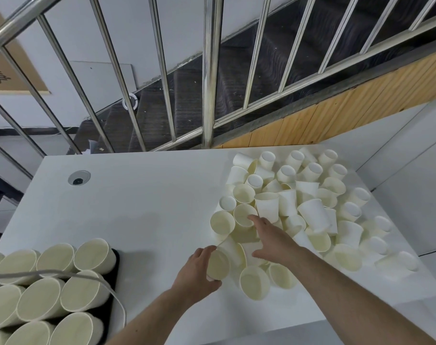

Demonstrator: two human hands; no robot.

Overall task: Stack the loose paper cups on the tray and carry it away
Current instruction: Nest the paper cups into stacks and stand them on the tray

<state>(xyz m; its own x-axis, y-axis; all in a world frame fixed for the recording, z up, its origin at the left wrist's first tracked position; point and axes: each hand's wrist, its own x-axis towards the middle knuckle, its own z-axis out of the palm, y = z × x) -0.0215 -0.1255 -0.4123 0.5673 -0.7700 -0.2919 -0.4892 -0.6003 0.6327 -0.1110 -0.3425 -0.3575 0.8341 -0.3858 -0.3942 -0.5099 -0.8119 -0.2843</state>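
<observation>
A big heap of loose white paper cups [309, 205] covers the right part of the white table, some upright, some upside down, some on their sides. My left hand [195, 272] is wrapped around an upright cup [218, 266] at the heap's near-left edge. My right hand [269, 239] reaches into the heap with fingers spread, its fingertips touching the rim of an upright cup [244, 215]; it grips nothing. At the lower left a black tray [113, 277] carries several stacks of cups [62, 282] packed side by side.
The white table [142, 207] has a round cable port [79, 178] near its far-left corner. A pale cord [62, 273] runs across the tray's cups. A steel stair railing [208, 70] stands just behind the table, with dark stairs below it.
</observation>
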